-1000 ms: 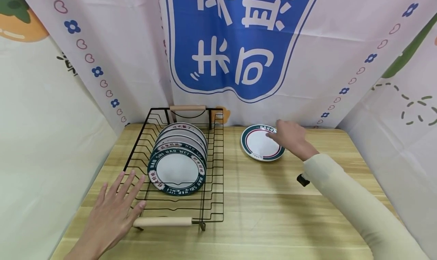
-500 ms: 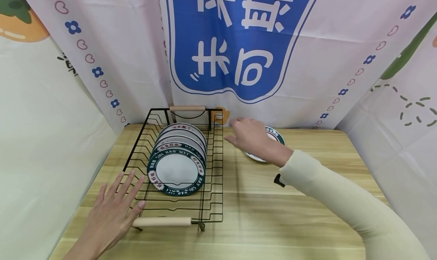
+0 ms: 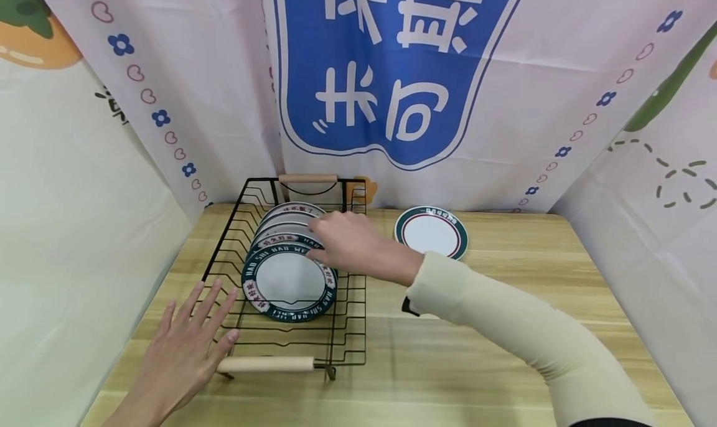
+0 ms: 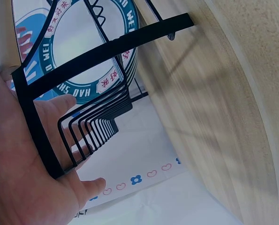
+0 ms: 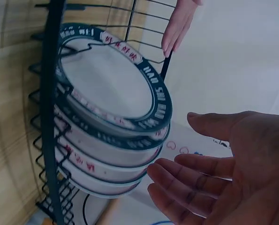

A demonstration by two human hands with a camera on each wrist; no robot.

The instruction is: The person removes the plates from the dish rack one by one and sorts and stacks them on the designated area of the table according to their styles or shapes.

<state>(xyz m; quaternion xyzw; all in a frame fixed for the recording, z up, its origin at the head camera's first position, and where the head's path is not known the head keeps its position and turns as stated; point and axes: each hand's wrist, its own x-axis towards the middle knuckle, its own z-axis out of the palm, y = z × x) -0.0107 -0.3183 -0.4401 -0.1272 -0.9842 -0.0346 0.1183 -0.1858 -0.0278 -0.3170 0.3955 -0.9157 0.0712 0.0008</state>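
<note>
Several white plates with green, lettered rims stand in a black wire dish rack (image 3: 351,338), the front plate (image 3: 290,281) leaning toward me. Over their right upper edge is my right hand (image 3: 353,246), palm down. In the right wrist view, that hand (image 5: 223,168) has its thumb and fingers apart, right beside the plate rims and holding nothing. My left hand (image 3: 182,349) rests on the rack's near left corner with fingers spread. From the left wrist view, its palm (image 4: 26,173) lies against the black frame beside the wooden handle (image 4: 5,37).
A smaller plate (image 3: 431,233) with a green rim and red ring lies flat on the wooden table (image 3: 448,358), right of the rack. Printed cloth (image 3: 224,103) walls in the back and both sides. The rack has wooden handles front and back.
My right hand has moved left, from above the small plate on the table to the plates in the rack. My left hand and all the plates stay in place.
</note>
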